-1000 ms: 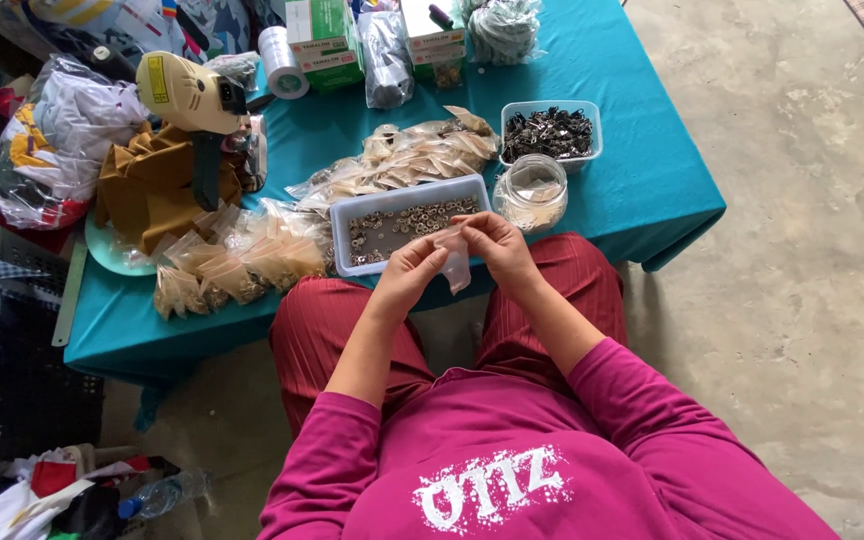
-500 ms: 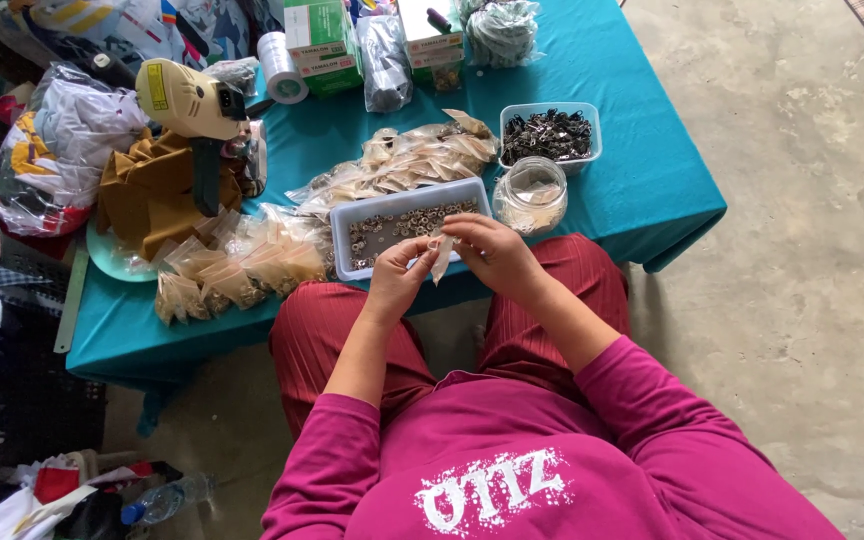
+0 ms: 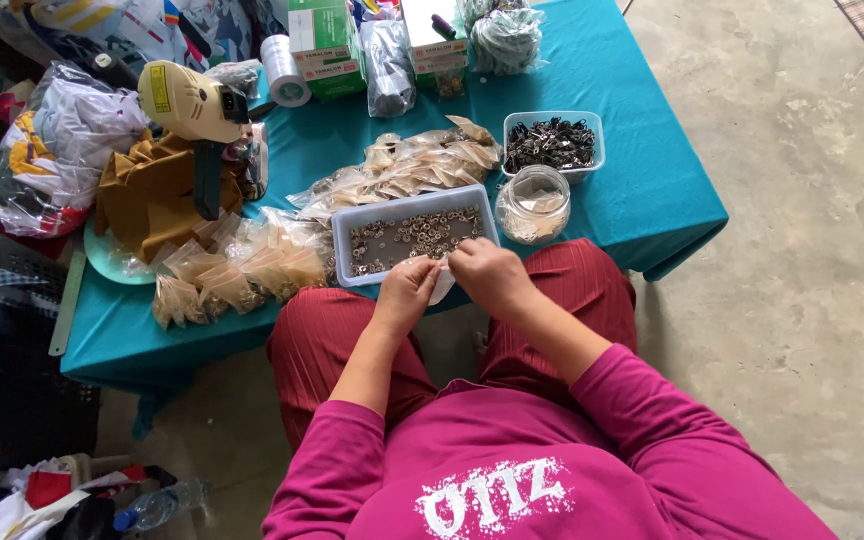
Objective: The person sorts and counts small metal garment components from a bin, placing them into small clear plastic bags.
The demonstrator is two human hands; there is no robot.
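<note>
Teal table [image 3: 632, 200]; both hands' fingers [image 3: 430, 270] hide a small bag [image 3: 442, 288].

Bare teal tablecloth [image 3: 642, 190] right of glass jar [image 3: 533, 204] was open; grey plastic tray of metal rings [image 3: 414, 238] and clear packet piles [image 3: 237, 268] blocked front edge.

Both hands now sit a little lower and more to the left than one second ago, at the near edge of the grey tray [image 3: 414, 239]. The left hand [image 3: 407, 292] and right hand [image 3: 487, 275] are closer together around the small clear bag [image 3: 442, 287].
</note>
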